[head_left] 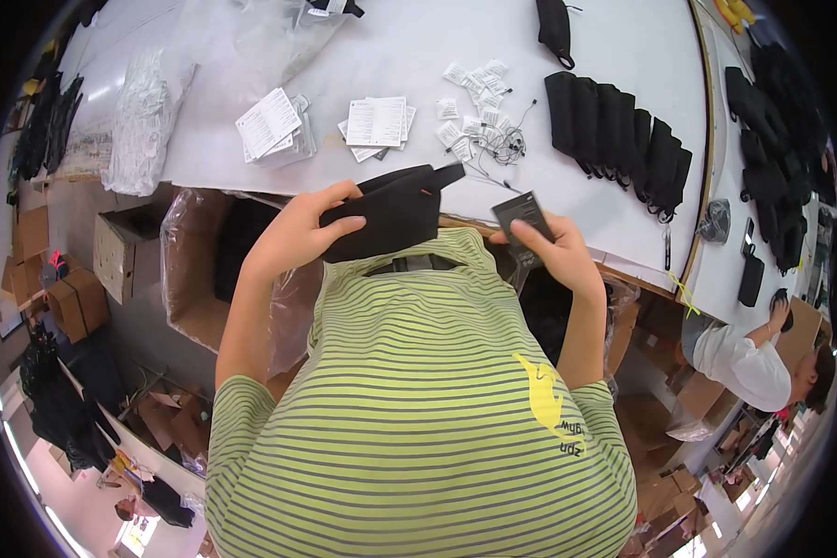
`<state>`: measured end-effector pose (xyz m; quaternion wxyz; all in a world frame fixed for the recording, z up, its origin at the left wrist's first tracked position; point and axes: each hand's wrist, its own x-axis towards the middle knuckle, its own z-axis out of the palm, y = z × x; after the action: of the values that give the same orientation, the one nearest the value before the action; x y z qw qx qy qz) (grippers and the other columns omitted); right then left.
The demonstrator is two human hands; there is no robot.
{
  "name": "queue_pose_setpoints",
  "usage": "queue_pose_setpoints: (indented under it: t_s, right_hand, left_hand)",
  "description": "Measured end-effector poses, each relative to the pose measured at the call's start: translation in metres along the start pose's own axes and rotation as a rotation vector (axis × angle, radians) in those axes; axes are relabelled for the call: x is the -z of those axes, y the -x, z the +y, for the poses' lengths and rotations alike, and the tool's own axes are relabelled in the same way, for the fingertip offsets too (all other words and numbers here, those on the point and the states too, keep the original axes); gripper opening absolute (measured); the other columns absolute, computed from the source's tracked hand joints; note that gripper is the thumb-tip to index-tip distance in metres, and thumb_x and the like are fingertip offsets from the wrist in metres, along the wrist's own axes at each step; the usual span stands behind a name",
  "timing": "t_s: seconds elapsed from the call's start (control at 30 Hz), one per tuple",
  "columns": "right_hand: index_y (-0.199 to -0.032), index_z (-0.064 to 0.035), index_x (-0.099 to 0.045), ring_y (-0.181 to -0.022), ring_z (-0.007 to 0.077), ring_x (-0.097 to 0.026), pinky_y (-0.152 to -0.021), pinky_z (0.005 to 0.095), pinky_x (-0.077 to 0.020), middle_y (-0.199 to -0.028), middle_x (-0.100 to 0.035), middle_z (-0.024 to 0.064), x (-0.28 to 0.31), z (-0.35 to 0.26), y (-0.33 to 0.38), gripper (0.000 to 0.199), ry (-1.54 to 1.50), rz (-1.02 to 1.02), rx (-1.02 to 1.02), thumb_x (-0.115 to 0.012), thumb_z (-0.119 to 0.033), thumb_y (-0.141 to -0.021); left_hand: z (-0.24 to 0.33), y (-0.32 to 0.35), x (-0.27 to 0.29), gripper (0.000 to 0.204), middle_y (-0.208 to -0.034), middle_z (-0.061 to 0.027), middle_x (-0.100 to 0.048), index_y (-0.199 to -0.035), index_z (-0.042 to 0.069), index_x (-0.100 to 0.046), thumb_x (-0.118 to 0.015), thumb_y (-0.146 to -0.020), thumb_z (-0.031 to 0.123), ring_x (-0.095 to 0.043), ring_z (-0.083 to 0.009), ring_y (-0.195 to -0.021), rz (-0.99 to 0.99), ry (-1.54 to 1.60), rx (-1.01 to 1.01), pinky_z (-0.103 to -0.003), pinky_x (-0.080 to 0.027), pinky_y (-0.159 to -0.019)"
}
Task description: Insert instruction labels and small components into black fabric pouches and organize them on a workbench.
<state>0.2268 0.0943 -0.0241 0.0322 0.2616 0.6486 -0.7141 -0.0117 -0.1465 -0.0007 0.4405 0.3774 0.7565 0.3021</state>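
Observation:
My left hand (299, 232) grips a black fabric pouch (391, 210) with a strap end, held just above my chest at the white table's near edge. My right hand (558, 253) holds a small dark rectangular card (524, 219), tilted, to the right of the pouch. The two hands are apart, with the pouch between them. My green striped shirt fills the lower middle of the view.
The white table (418, 56) bears stacks of white paper tags (376, 121), small white packets with black cords (484, 130), a row of black pouches (618, 139) and clear plastic bags (149, 121). A plastic-lined cardboard box (205, 270) stands at my left. Another person (753, 358) works at the right.

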Motion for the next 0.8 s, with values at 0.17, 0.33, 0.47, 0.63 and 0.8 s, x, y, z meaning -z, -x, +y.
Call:
queue_pose_setpoints:
  t_s: [0.17,0.33,0.47,0.63,0.8]
  right_hand:
    - [-0.123,-0.0001,-0.053,-0.068,0.0041,-0.051,-0.057,0.0184,-0.0397,-0.085,-0.063,0.0042,0.017,-0.003,0.003,0.043,-0.460,0.135,0.114,-0.066,-0.014,-0.085]
    - [-0.134,-0.0015,-0.041,-0.066,0.0121,-0.051,-0.064,0.0196,-0.0359,-0.085,-0.058,0.0059,0.016,0.034,-0.012,0.051,-1.223,-0.128,0.480,-0.058,-0.022,-0.091]
    - [-0.125,-0.0019,-0.050,-0.067,0.0114,-0.046,-0.064,0.0224,-0.0323,-0.086,-0.057,0.0060,0.003,-0.010,-0.001,0.042,-1.518,0.307,0.326,-0.053,-0.030,-0.094]
    - [-0.089,-0.0068,-0.061,-0.047,0.0065,-0.034,-0.048,0.0226,-0.0272,-0.053,-0.048,-0.0017,0.045,0.026,-0.024,0.020,-0.974,0.616,0.584,-0.056,-0.025,-0.094]
    - [-0.075,-0.0094,-0.054,-0.042,0.0065,-0.036,-0.041,0.0209,-0.0253,-0.053,-0.042,-0.0035,-0.006,-0.010,-0.049,0.026,-0.943,0.909,0.324,-0.055,-0.028,-0.094]
  left_hand:
    - [-0.008,-0.009,-0.004,0.027,-0.077,-0.0100,-0.059,-0.098,0.000,-0.055,-0.065,-0.084,0.022,-0.051,-0.0162,-0.072,-0.105,0.098,-0.050,-0.029,-0.042,-0.069]
    - [0.005,-0.023,-0.010,0.027,-0.065,-0.0045,-0.052,-0.093,0.001,-0.055,-0.064,-0.086,0.025,-0.042,-0.0109,-0.063,-0.196,0.129,-0.106,-0.026,-0.037,-0.059]
    - [0.010,-0.028,-0.013,0.026,-0.065,-0.0056,-0.055,-0.094,0.002,-0.056,-0.063,-0.086,0.025,-0.043,-0.0123,-0.061,-0.257,0.147,-0.108,-0.027,-0.039,-0.059]
    - [0.064,-0.017,-0.013,0.021,-0.063,-0.0085,-0.059,-0.090,0.002,-0.054,-0.064,-0.085,0.021,-0.048,-0.0174,-0.053,-0.326,0.007,-0.231,-0.028,-0.038,-0.054]
    - [0.071,-0.026,-0.015,0.020,-0.066,-0.0115,-0.061,-0.090,0.004,-0.055,-0.063,-0.085,0.022,-0.054,-0.0275,-0.055,-0.373,-0.069,-0.263,-0.033,-0.041,-0.054]
